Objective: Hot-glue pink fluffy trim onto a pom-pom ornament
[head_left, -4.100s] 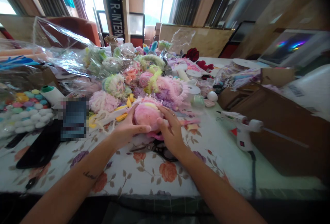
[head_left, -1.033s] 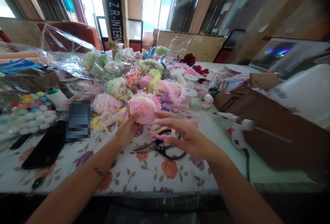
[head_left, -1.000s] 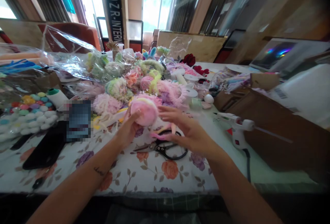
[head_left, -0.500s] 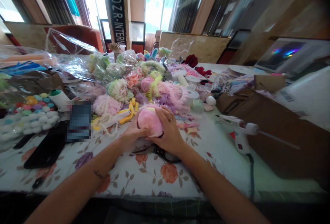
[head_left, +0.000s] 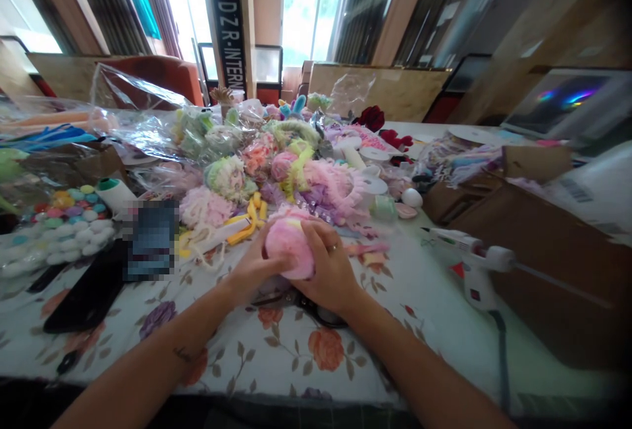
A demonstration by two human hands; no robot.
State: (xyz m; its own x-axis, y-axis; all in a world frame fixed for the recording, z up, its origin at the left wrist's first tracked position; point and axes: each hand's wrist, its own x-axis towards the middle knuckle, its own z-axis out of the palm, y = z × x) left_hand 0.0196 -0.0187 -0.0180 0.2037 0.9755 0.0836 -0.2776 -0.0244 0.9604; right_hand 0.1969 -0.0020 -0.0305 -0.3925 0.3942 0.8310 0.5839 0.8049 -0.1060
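A round, fuzzy pink ball (head_left: 290,249) with a pale yellow patch on top is held between both hands above the table. My left hand (head_left: 255,264) grips it from the left, thumb pressed across its lower front. Around its right side curl the fingers of my right hand (head_left: 330,271), which wears a ring. Black-handled scissors (head_left: 326,316) lie on the flowered cloth just beneath, partly covered by my right hand. Behind the ball is a ruffled pink trim (head_left: 340,185), and yellow fuzzy strips (head_left: 253,218) lie to its left.
A white glue gun (head_left: 474,258) with a glue stick and cord lies right, beside a cardboard box (head_left: 533,264). Left are a black phone (head_left: 86,291), a bag of pompoms (head_left: 64,231) and a thread cone (head_left: 116,195). Wrapped yarn bundles (head_left: 230,179) are heaped behind.
The view has shifted slightly, so the table's things sit a little lower. Both hands keep hold of the pink ball, which has turned a little between them.
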